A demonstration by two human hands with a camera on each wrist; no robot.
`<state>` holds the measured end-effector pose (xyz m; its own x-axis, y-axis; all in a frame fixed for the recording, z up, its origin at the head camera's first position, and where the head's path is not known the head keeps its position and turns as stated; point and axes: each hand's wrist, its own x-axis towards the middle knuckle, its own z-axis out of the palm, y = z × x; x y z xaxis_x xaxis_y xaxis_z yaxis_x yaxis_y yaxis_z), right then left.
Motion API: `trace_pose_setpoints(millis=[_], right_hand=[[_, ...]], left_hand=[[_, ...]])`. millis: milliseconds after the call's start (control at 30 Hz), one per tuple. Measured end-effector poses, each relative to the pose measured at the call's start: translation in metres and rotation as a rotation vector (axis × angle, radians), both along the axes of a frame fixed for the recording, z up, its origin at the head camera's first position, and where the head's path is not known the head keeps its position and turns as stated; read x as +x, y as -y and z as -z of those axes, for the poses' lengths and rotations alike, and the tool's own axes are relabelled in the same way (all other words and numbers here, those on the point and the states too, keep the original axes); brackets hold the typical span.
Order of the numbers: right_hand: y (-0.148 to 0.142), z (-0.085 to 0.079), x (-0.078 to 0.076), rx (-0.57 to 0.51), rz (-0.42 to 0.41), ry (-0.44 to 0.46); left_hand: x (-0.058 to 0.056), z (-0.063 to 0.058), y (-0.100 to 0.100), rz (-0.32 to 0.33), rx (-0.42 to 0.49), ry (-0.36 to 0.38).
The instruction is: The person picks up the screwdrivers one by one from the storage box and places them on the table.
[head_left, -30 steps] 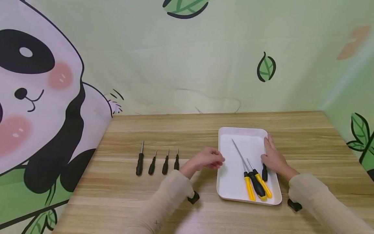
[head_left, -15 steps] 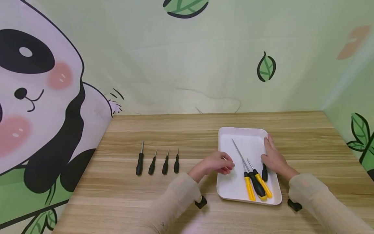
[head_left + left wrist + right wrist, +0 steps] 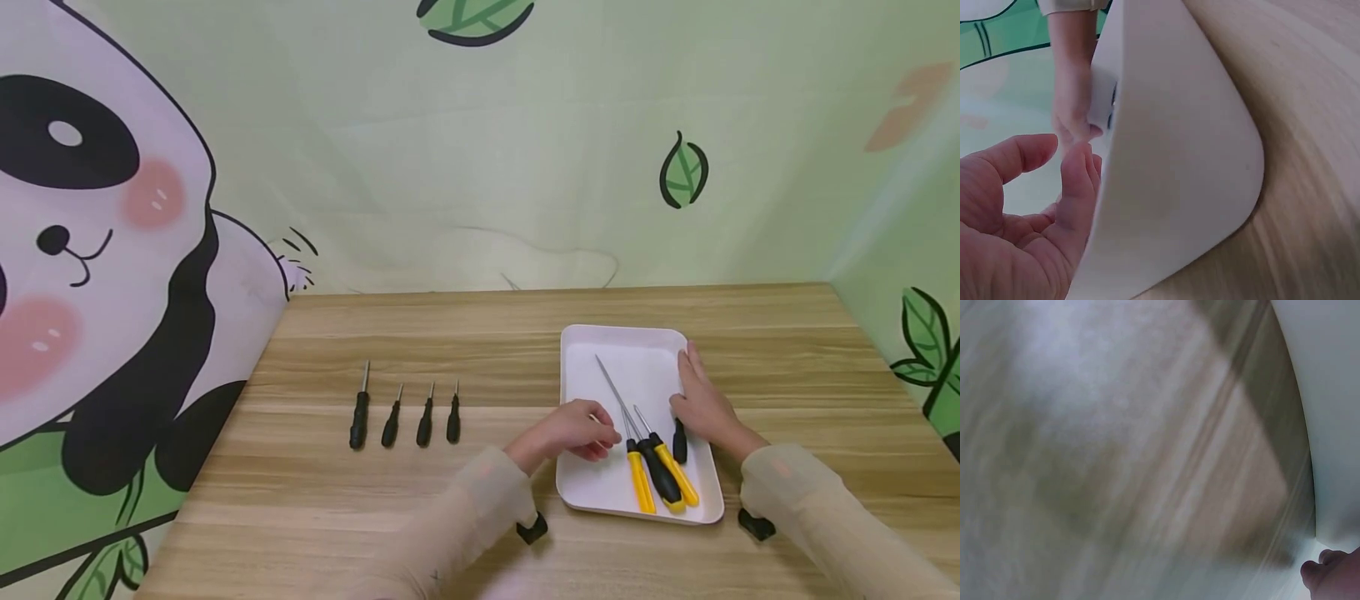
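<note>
My left hand [image 3: 577, 429] hovers above the left part of a white tray [image 3: 585, 492], close to the screwdrivers lying there. Its fingers are loosely bent, and nothing sits between thumb and fingertips in the left wrist view. On the tray's right side, my right hand [image 3: 705, 404] holds the rim, thumb inside and fingers along the outer wall. In the tray lie a yellow-handled screwdriver [image 3: 641, 482], a larger black-and-yellow one [image 3: 660, 475], another yellow-handled screwdriver [image 3: 681, 482] and a small black screwdriver [image 3: 679, 442], partly hidden by the right hand.
Left of the tray, several black screwdrivers stand in a row on the wooden table [image 3: 480, 333], tips pointing away. The largest black screwdriver [image 3: 359, 421] is at the left end. A printed cloth wall [image 3: 480, 167] rises behind the table.
My left hand has moved right, from beside the tray's left rim to over the tray, nearer the yellow handle. The right hand and the tools stay where they were.
</note>
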<state>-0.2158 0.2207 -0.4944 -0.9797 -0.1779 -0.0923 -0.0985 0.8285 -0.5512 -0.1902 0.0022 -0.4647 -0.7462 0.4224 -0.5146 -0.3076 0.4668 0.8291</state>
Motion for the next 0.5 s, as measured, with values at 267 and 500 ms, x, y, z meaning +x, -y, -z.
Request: trace_pose_setpoints(millis=[267,500], right_hand=[[0.0,-0.001,0.001,0.003,0.0,0.0],[0.0,-0.003,0.001,0.006,0.004,0.013]], left_hand=[[0.004,0.007,-0.018,-0.044,-0.1,-0.034],[0.005,0.009,-0.028,-0.049,-0.216,-0.051]])
